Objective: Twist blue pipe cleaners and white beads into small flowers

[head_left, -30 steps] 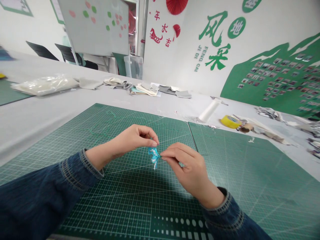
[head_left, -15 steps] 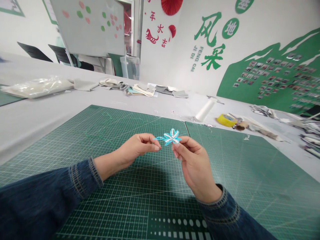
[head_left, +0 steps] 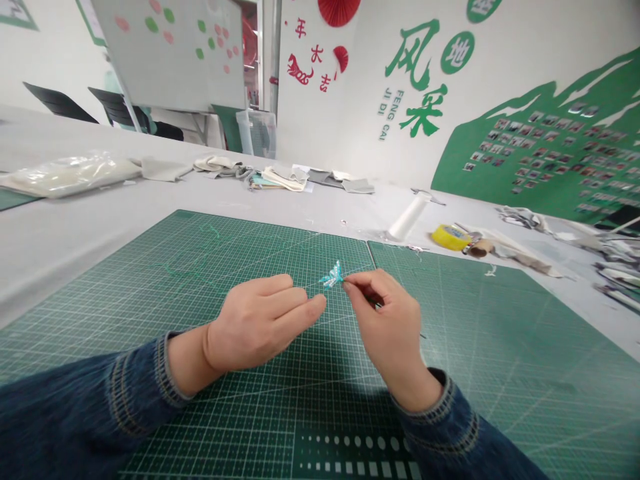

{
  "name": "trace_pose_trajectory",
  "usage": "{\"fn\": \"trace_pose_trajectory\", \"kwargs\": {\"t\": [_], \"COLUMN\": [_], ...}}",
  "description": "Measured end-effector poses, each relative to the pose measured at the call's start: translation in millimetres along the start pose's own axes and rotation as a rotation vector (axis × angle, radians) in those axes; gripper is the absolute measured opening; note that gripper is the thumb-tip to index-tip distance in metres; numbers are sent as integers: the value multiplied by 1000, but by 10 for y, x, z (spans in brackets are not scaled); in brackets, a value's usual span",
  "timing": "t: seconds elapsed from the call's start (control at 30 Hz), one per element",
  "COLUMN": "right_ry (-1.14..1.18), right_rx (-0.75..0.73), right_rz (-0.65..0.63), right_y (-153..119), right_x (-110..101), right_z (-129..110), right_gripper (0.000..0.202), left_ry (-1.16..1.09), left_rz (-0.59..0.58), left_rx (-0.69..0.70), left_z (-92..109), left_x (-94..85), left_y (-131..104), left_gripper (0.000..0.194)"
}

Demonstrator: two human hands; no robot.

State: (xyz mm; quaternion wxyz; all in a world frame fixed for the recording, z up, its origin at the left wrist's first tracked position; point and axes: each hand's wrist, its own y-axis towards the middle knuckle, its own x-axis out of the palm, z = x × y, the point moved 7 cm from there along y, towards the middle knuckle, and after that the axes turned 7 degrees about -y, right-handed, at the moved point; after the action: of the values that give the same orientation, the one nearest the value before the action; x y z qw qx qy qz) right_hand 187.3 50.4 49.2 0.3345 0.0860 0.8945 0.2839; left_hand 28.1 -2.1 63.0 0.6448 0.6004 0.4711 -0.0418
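Observation:
A small turquoise flower (head_left: 331,276) with white bead-like rows on its petals is seen edge-on above the cutting mat (head_left: 270,413). My right hand (head_left: 387,320) pinches it at its base between thumb and fingertips. A thin dark end pokes out behind that hand, perhaps the flower's stem. My left hand (head_left: 260,320) is just left of the flower, its back toward me. Its fingers reach right, partly bent, the lowest one stretched out. I see nothing in it and a gap to the flower; the thumb and palm are hidden.
Loose green threads (head_left: 193,263) lie on the mat's left part. Beyond it are a white roll (head_left: 409,217), yellow tape (head_left: 451,237), a cardboard tube (head_left: 480,249) and fabric scraps (head_left: 285,177). A plastic-wrapped bundle (head_left: 70,175) lies at the far left of the table.
The flower has turned from facing me to edge-on. My left hand has let go of its leafy end and rolled so its back shows. The right hand now grips the flower's base.

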Motion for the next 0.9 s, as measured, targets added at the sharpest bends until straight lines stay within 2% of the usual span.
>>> {"fn": "trace_pose_trajectory", "kwargs": {"t": [0.2, 0.37, 0.53, 0.63, 0.9], "right_ry": [-201, -272, -216, -184, -48], "right_rx": [-313, -482, -559, -582, -570], "right_rz": [-63, -134, -195, -250, -325], "right_y": [-92, -162, -203, -227, -215], "right_x": [99, 174, 212, 239, 235], "right_z": [-224, -341, -401, -411, -429], "right_gripper": [15, 15, 16, 17, 16], "left_ry": [15, -54, -277, -442, -692], "left_rz": [48, 19, -3, -59, -142], "left_rx": [-45, -245, -520, -659, -901], "left_z": [-71, -267, -516, -637, -780], "left_x": [-125, -112, -59, 28, 233], "left_y": [23, 22, 2, -38, -157], "left_gripper": [22, 15, 11, 9, 10]}}
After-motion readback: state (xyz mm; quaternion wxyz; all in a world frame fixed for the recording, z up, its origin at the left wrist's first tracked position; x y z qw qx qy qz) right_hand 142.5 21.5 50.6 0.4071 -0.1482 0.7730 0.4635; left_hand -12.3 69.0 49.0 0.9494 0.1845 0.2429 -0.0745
